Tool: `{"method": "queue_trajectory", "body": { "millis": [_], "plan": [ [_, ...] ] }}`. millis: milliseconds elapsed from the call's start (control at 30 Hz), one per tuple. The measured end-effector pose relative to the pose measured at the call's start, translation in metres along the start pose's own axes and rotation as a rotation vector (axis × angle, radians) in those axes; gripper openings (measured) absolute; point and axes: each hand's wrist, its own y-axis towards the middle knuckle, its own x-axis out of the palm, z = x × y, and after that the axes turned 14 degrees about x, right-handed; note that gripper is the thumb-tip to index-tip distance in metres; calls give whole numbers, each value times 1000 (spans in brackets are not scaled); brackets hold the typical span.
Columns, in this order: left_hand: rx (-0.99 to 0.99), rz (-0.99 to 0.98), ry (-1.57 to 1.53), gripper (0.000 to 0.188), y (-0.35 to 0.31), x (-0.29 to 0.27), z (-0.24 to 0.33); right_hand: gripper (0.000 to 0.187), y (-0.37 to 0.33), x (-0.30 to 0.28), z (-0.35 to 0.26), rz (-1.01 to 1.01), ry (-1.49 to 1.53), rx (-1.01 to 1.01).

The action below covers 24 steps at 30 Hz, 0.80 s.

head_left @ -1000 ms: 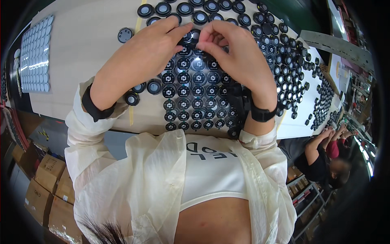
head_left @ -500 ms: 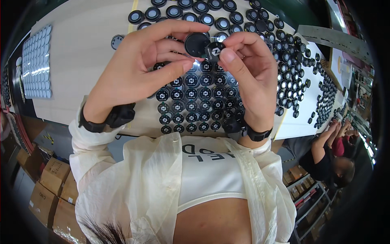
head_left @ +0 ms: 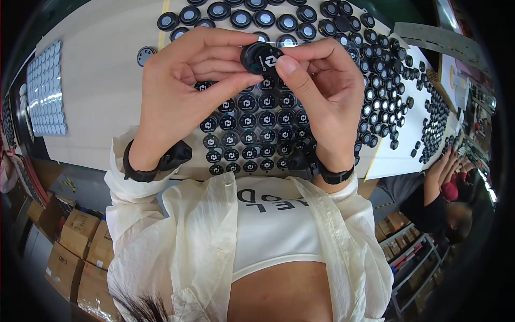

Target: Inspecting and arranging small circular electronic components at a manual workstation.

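1. Compared with 0.5 s ago, the black round label [head_left: 270, 60] no longer sits out at the disc's 4 o'clock; it now overlaps the right part of the black disc [head_left: 250, 60] in view.
2. Against 1.0 s ago, both hands are off the top of the rows of black labels [head_left: 247, 103] and hold their pieces up above them.
3. The left hand [head_left: 179, 86] is clamped on the disc: index fingertip at the disc's 12 o'clock, thumb tip at 6, other fingers toward 9.
4. The right hand [head_left: 332, 94] pinches the label between thumb and index finger, at the label's 3 o'clock edge.
5. The disc lies at 2 o'clock from the left palm; the label lies at 10 o'clock from the right palm. Whether label and disc touch, I cannot tell.
6. From the held disc, more discs [head_left: 240, 19] stand on the table [head_left: 102, 70] around 12 to 1 o'clock, and a loose disc [head_left: 145, 56] lies at 9.
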Motion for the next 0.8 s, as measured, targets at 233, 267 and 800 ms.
{"method": "queue_trajectory", "body": {
  "millis": [233, 267, 800],
  "plan": [
    [45, -2, 31, 37, 0, 2, 0, 12, 3, 2, 7, 17, -11, -55],
    [45, -2, 31, 37, 0, 2, -1, 11, 3, 2, 8, 18, -18, -75],
    [65, 47, 108, 37, -4, 4, -3, 7, 1, 13, 11, 194, -187, -189]
  ]
}}
